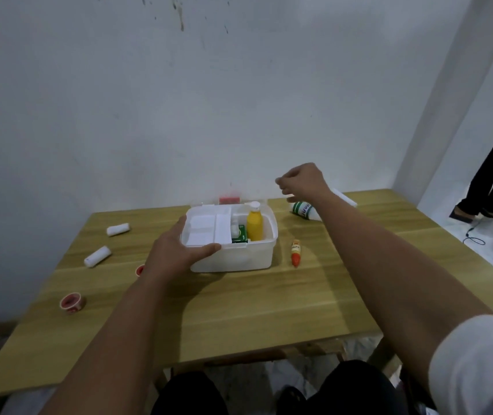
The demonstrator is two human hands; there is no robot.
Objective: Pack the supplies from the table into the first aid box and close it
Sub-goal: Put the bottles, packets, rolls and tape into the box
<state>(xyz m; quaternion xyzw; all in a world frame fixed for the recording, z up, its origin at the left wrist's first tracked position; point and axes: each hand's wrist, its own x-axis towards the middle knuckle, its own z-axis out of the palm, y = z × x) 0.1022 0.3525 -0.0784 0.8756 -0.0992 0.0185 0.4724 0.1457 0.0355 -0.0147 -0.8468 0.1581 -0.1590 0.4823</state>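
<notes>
The white first aid box [239,259] stands open in the middle of the table, with a yellow bottle [254,224], a green packet [240,233] and a white inner tray [206,230] inside. My left hand [176,250] grips the box's near left corner. My right hand [302,182] hovers above the table behind the box, fingers loosely curled with nothing in them, over a white bottle with a green label [303,211] lying on its side. An orange tube [295,253] lies right of the box. Two white bandage rolls [118,229] [97,256] lie at the left.
A red-and-white tape roll [73,302] sits near the table's left front edge, and another red one [140,269] is partly hidden by my left wrist. A white wall stands right behind the wooden table [254,310]. Another person's legs [491,181] show at the far right.
</notes>
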